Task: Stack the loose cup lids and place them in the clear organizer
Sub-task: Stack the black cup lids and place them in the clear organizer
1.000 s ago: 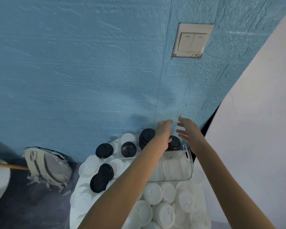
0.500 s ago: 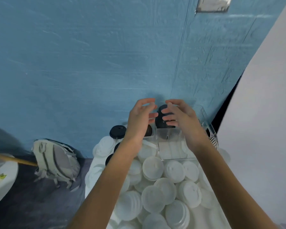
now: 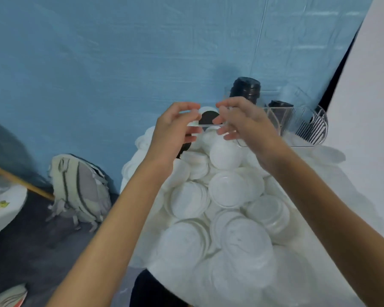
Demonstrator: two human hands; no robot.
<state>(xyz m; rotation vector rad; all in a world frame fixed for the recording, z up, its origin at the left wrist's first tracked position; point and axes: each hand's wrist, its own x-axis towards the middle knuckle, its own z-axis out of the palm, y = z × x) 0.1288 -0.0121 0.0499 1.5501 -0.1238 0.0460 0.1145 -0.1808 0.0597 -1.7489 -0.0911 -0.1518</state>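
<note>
A table draped in white (image 3: 333, 191) is standing against a textured blue wall (image 3: 98, 63), with a white panel (image 3: 368, 107) rising at the right; loose white cup lids (image 3: 228, 189) are lying heaped and overlapping across most of its surface, and a black lid (image 3: 208, 118) is showing at the far edge of the heap, behind the hands. A clear organizer (image 3: 297, 127) is sitting at the far right corner, close to the wall, and two dark stacks of black lids (image 3: 245, 89) are standing upright inside it. On the grey floor at the left, a pale striped backpack (image 3: 80, 189) is leaning against the wall, a wooden stick (image 3: 18, 180) is slanting past it, and the rim of a white plate (image 3: 7, 209) is showing at the edge. Both arms are reaching forward above the heap. The left hand (image 3: 173, 134) and the right hand (image 3: 244, 122) are facing each other with fingers curled, together pinching a thin clear flat piece (image 3: 210, 123) by its two ends, just left of the organizer; motion blur is making its exact shape hard to tell
</note>
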